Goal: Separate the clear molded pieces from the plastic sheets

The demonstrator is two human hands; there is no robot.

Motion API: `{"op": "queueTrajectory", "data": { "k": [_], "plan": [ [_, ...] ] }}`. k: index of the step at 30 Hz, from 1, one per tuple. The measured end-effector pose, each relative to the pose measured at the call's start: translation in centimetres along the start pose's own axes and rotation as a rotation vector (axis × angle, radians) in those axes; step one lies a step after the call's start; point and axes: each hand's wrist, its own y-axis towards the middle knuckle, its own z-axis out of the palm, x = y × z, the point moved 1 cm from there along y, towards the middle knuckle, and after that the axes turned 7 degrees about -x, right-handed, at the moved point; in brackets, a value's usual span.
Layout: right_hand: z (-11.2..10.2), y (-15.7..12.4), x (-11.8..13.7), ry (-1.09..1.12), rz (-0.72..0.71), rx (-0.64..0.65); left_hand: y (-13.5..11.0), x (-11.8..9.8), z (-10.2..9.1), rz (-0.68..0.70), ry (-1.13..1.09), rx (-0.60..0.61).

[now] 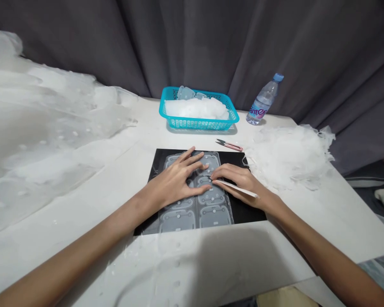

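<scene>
A clear plastic sheet of moulded, rounded-rectangle pieces [215, 215] lies over a black mat [249, 213], its near end running down over the table. My left hand [184, 175] rests on the sheet with its fingers spread, holding nothing. Close to its right, my right hand [238, 181] grips a slim white pen-like tool [238, 188]. The tool's tip is at the sheet, near one of the small white dots; whether it touches, I cannot tell. Pink-handled thread snips [229, 145] lie just beyond the mat.
A turquoise basket [198, 124] with translucent pieces stands at the back. Right of it is a water bottle [260, 104]. A heap of clear scraps [291, 155] lies at right, and a large pile of plastic sheeting [48, 115] covers the left. A dark curtain [195, 42] hangs behind.
</scene>
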Motion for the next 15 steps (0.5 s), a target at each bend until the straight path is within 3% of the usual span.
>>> {"op": "queueTrajectory", "data": {
  "k": [9, 15],
  "plan": [
    [0.98, 0.06, -0.53, -0.079, -0.091, -0.041, 0.01, 0.11, 0.31, -0.010, 0.019, -0.025],
    [0.21, 0.21, 0.10, 0.028, 0.022, -0.035, 0.06, -0.08, 0.15, -0.023, 0.005, -0.010]
  ]
}}
